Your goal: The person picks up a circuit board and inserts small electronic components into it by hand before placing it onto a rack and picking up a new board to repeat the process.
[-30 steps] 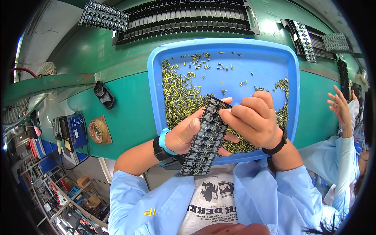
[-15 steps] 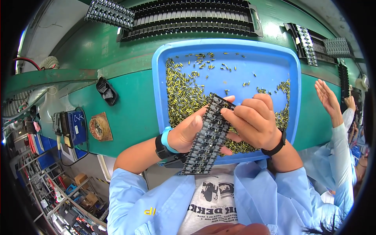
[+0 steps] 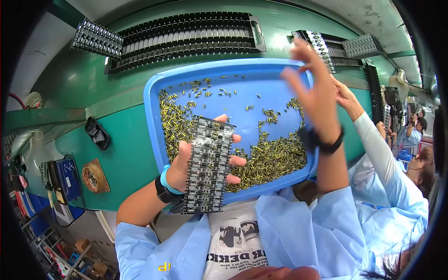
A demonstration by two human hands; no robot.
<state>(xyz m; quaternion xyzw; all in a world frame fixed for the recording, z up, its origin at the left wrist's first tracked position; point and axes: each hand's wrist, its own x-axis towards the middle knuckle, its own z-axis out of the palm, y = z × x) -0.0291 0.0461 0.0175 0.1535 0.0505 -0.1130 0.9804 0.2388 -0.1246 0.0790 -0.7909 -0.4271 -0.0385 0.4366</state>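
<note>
My left hand (image 3: pixel 175 171) holds a black circuit board panel (image 3: pixel 209 163) packed with rows of small parts, tilted over the near left of a blue plastic tray (image 3: pixel 152 109). The thumb lies along its left edge, and fingertips show past its right edge. Raised above the tray's right rim, my right hand (image 3: pixel 319 95) is blurred by motion, its fingers apart and nothing seen in them. Many small cylindrical components (image 3: pixel 280 161), yellow-green and dark, lie heaped in the tray along its left and near sides.
Beyond the tray stands a long black slotted rack (image 3: pixel 186 39) with a board panel (image 3: pixel 97 39) at its left end. A second rack (image 3: pixel 338 49) bears panels at far right. A co-worker's hand (image 3: pixel 347 99) reaches in there. A black holder (image 3: pixel 97 134) sits on the green table (image 3: pixel 126 140).
My right hand has left the panel and swung up and right, its fingers opening. The panel stays in my left hand, now turned more upright. The view has shifted right.
</note>
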